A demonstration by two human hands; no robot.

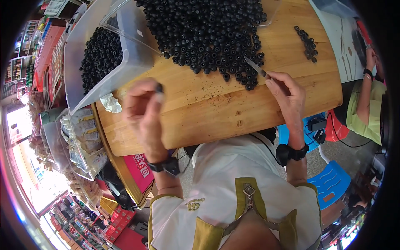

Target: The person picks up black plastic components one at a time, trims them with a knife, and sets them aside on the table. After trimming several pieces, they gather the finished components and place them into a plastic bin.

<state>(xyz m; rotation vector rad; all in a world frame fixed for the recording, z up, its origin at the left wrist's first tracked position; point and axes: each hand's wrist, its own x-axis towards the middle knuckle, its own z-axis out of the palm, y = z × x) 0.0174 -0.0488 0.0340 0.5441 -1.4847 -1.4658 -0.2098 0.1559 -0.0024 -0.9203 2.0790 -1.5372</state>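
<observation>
My left hand [143, 114], slightly blurred, is raised over the left part of the wooden table [175, 125]. Between its thumb and forefinger it pinches a small round black piece [159, 88]. My right hand [289, 96] grips a small knife [255, 66], whose blade points up and left at the near edge of a large pile of black pieces [204, 33]. Many of these are round, with a ring-like mark on top. To the left, a clear plastic bin [139, 56] holds more small black pieces [100, 54].
A crumpled white tissue [110, 103] lies by the bin. Several black pieces [307, 43] form a strip at the table's far right. Dark crumbs dot the wood before the pile. Another person's arm [366, 87] shows at the right, above a blue stool [331, 183].
</observation>
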